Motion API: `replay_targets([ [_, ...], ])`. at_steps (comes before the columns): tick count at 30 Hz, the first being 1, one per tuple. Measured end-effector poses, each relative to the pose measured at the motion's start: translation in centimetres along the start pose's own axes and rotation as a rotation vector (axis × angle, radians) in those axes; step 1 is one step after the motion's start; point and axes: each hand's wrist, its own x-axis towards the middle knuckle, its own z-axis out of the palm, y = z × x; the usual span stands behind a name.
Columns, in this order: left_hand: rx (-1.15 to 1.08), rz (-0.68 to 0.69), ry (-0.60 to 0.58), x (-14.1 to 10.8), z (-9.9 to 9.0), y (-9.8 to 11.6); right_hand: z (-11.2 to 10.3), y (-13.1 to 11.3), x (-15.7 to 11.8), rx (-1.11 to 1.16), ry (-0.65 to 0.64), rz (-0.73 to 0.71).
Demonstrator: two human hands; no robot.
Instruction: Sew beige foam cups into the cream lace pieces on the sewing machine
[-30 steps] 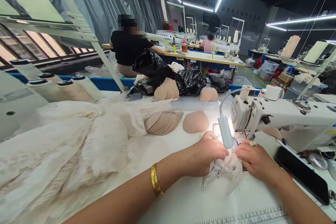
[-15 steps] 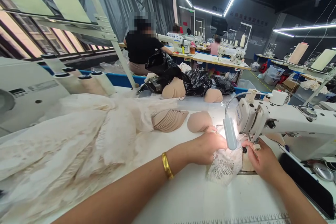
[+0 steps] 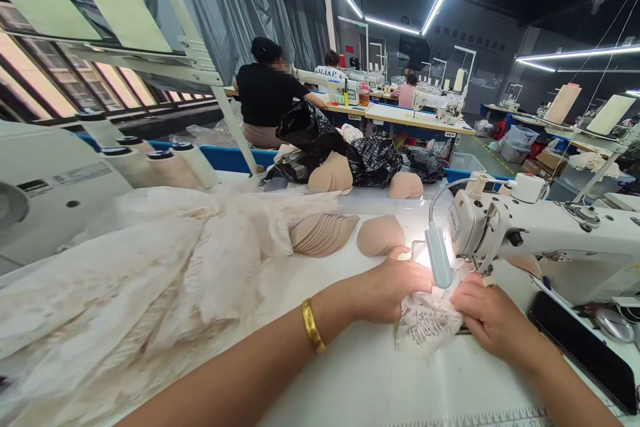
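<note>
A piece of white lace fabric (image 3: 425, 323) lies by the needle end of a white sewing machine (image 3: 550, 227). My left hand (image 3: 393, 287) is closed on the lace's left side, its fingertips partly behind the grey lamp head (image 3: 439, 257). On the right side of the lace, just below the presser foot area, my right hand (image 3: 493, 313) is closed with its fingers on the fabric edge. The needle itself is hidden. Just beyond my left hand rests a beige bra cup pad (image 3: 381, 235), beside a fanned stack of similar pads (image 3: 325, 235).
Heaped white lace (image 3: 165, 267) covers the table's left side. A black phone (image 3: 583, 350) lies at the right; a ruler scale runs along the front edge. Thread cones (image 3: 193, 163) and black plastic bags (image 3: 375, 160) stand behind. Co-workers (image 3: 270, 93) sit at machines beyond.
My right hand has moved left and closed on the lace edge, covering the machine plate that showed before. My left hand stays nearly in place. The view has shifted slightly.
</note>
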Motion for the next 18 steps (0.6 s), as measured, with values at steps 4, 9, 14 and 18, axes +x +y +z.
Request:
replay_targets([
  [4,0.155,-0.131,-0.001,-0.3,-0.2,0.9,0.0,0.5,-0.5,-0.139,0.154,0.045],
  [9,0.189,-0.295,-0.019,0.0,0.9,2.4,-0.2,-1.1,0.0,0.026,0.102,-0.077],
  [14,0.109,-0.289,-0.097,-0.6,0.4,3.4,1.0,-0.6,0.5,-0.072,-0.001,0.030],
  [18,0.048,-0.238,-0.148,-1.5,-0.7,3.2,0.8,0.2,0.3,-0.138,-0.039,0.131],
])
